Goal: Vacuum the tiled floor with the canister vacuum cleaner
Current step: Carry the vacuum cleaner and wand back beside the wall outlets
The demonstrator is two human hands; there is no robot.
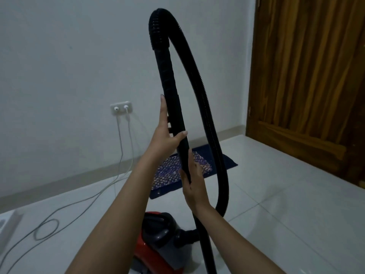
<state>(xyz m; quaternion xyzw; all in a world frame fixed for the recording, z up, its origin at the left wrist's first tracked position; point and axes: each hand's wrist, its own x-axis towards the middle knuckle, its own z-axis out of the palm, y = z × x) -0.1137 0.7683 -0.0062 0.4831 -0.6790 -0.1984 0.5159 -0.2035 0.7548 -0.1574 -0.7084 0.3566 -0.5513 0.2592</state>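
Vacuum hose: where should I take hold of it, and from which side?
Take the smooth rigid tube below the top bend, not the ribbed hose. The tube stands almost upright and looks stiff, so wrap round it from the left, away from the hanging loop; the ribbed part would likely flex.

A white wall socket [121,108] feeds two pale cables [120,139] that trail downward and loop. A blue patterned mat [167,175] lies near a wooden door [308,76].
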